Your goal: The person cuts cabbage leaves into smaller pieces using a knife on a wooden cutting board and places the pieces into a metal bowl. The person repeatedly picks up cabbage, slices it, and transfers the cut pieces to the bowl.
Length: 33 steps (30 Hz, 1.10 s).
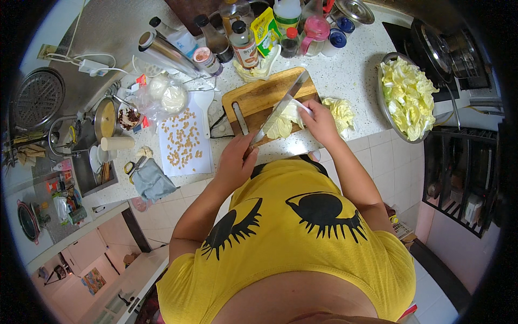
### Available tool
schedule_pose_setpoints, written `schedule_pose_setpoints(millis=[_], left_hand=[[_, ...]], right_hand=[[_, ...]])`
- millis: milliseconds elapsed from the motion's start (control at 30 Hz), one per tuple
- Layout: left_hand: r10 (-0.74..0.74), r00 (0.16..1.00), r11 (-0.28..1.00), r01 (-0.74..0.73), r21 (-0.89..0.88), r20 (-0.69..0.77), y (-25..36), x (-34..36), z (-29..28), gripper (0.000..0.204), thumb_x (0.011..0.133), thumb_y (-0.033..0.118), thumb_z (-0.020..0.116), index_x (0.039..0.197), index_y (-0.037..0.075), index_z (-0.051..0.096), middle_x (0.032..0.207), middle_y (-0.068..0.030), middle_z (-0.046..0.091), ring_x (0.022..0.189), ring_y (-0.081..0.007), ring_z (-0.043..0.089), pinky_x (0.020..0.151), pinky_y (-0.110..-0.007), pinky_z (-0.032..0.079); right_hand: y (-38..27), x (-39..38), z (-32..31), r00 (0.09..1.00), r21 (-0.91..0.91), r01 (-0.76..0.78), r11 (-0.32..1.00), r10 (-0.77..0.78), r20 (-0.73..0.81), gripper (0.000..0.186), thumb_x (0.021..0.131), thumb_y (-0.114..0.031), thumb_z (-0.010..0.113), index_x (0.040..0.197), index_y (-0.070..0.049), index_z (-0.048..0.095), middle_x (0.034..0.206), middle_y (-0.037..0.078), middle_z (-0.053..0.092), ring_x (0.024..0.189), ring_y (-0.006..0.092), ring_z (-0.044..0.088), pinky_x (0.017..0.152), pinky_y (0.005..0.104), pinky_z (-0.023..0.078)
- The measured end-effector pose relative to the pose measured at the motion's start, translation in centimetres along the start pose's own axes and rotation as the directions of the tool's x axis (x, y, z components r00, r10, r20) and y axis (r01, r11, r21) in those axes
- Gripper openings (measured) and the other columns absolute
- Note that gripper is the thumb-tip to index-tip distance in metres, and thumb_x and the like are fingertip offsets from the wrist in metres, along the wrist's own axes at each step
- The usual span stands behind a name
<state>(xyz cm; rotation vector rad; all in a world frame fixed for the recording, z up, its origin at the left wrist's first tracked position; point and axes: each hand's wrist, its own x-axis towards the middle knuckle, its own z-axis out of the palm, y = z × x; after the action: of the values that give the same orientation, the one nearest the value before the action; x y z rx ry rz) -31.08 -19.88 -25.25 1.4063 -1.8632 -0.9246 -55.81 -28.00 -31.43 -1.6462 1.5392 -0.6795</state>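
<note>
Your left hand (pixel 236 159) is closed around the cleaver (pixel 280 108) handle; your right hand (pixel 319 121) presses the cabbage piece (pixel 285 123) on the wooden cutting board (pixel 259 94). The leaves look light, crisp and springy; hold them behind the blade.

Cabbage (pixel 285 121) on board (pixel 259 97), bowl (pixel 384 102) right.

Packages and labels at the far edge of the counter.
A yellow-green pouch (pixel 263 28) stands among bottles; left of it, a white-labelled dark bottle (pixel 244 45); further left, a clear plastic bag (pixel 162 96) holding pale round lumps.
</note>
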Motion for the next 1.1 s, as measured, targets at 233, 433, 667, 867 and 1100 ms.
schedule_pose_setpoints(millis=[233,433,667,867,1100], left_hand=[[0.009,0.997,0.999,-0.012,-0.032,-0.074,0.9,1.4,-0.5,0.036,0.084,0.006,0.058,0.119,-0.002,0.052,0.078,-0.0131,0.049,0.067,-0.0267,0.050,0.061,-0.036,0.041],[0.050,0.996,0.997,-0.055,-0.063,-0.076,0.6,2.1,0.0,0.036,0.083,0.003,0.060,0.118,-0.002,0.053,0.075,-0.0097,0.050,0.060,-0.0178,0.047,0.055,-0.029,0.039],[0.076,0.996,0.995,-0.079,-0.056,-0.045,1.0,2.7,0.8,0.036,0.083,0.006,0.057,0.118,-0.003,0.053,0.078,-0.0128,0.050,0.066,-0.0253,0.050,0.061,-0.034,0.041],[0.093,0.992,0.992,-0.101,-0.080,-0.090,1.0,3.0,1.1,0.035,0.082,0.006,0.059,0.116,-0.003,0.054,0.074,-0.0127,0.047,0.061,-0.0238,0.046,0.059,-0.033,0.039],[0.129,0.986,0.988,-0.137,-0.072,-0.109,0.4,2.7,1.8,0.035,0.082,0.004,0.059,0.116,-0.003,0.054,0.077,-0.0122,0.049,0.060,-0.0224,0.047,0.056,-0.031,0.039]], right_hand=[[-1.5,-0.6,-0.4,0.997,-0.059,0.055,0.997,-0.052,0.050,0.016,0.088,-0.021,0.059,0.096,-0.007,0.059,0.082,0.013,0.065,0.068,0.0283,0.062,0.061,0.0368,0.047],[-0.3,-0.4,0.7,0.988,0.110,0.157,0.981,-0.158,-0.001,0.012,0.086,-0.013,0.061,0.094,-0.004,0.057,0.080,0.011,0.065,0.067,0.0245,0.061,0.061,0.0337,0.047],[-0.5,-0.5,1.4,0.985,0.186,0.169,0.968,-0.163,-0.047,0.013,0.082,-0.015,0.066,0.084,-0.004,0.059,0.077,0.009,0.065,0.068,0.0223,0.061,0.062,0.0315,0.046],[-0.7,-0.6,1.7,0.981,0.146,0.189,0.971,-0.180,-0.074,0.015,0.080,-0.016,0.069,0.079,-0.005,0.060,0.071,0.008,0.064,0.063,0.0201,0.061,0.058,0.0304,0.045],[-1.4,-0.6,1.8,0.985,0.158,0.145,0.977,-0.126,-0.120,0.017,0.078,-0.017,0.071,0.075,-0.005,0.059,0.067,0.008,0.063,0.059,0.0200,0.060,0.056,0.0308,0.045]])
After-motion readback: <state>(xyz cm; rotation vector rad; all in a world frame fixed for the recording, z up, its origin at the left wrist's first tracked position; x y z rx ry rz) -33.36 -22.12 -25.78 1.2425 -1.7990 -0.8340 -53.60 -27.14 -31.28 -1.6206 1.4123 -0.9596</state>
